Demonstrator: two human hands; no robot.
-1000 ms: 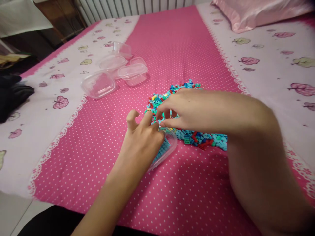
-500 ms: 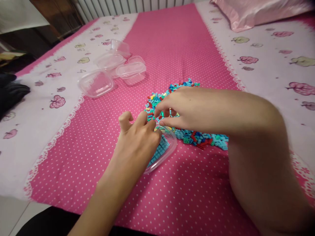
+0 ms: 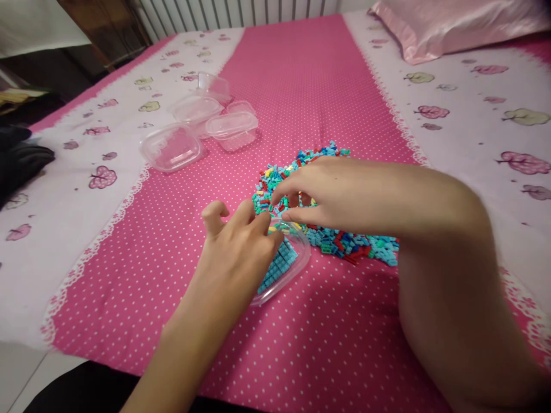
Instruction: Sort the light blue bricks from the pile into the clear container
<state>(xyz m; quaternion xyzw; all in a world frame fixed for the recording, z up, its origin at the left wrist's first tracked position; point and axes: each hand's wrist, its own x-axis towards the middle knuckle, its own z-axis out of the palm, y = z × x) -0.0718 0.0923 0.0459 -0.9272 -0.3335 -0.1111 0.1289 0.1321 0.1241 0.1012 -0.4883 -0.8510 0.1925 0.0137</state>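
Observation:
My left hand (image 3: 236, 241) is over a clear plastic container lid or tray (image 3: 301, 258), its fingers curled and the tips hidden beneath it. Inside that tray lies a flat panel of light-blue toy bricks (image 3: 282, 264) in neat rows, with some yellow and green at its far end. Palm down, my right hand (image 3: 305, 186) arches over a heap of small loose bricks (image 3: 271, 186) in blue, red, green and yellow. Its thumb and forefinger are a little apart near the tray's far rim, with no piece visible between them.
Several clear plastic containers (image 3: 172, 149) stand together at the back left. A pink pillow (image 3: 451, 28) lies at the far right on the pink dotted bedspread (image 3: 293, 69). Something black (image 3: 26, 160) sits at the left edge.
The view has shifted slightly. My left hand has moved a little to the left, showing more of the brick panel; my right hand stays almost in place.

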